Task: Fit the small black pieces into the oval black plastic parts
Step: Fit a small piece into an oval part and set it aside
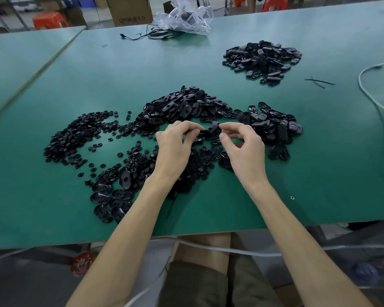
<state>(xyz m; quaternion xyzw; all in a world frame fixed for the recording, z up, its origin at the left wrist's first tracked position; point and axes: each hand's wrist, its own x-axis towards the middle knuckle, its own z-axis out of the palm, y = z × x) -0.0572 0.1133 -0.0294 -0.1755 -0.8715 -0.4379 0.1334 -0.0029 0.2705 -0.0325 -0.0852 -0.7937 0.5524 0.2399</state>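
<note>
Head view: left hand (pixel 173 148) partly hides oval part (pixel 210 131).

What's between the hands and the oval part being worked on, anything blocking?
Nothing visible. The left hand and right hand both pinch the oval part directly at their fingertips, one at each end. It is held above the loose pieces on the green table, with no other object between.

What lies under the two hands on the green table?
Small black pieces lie scattered on the table below the left hand and right hand, with a few oval parts among them. The hands and wrists cover whatever lies directly beneath them.
</note>
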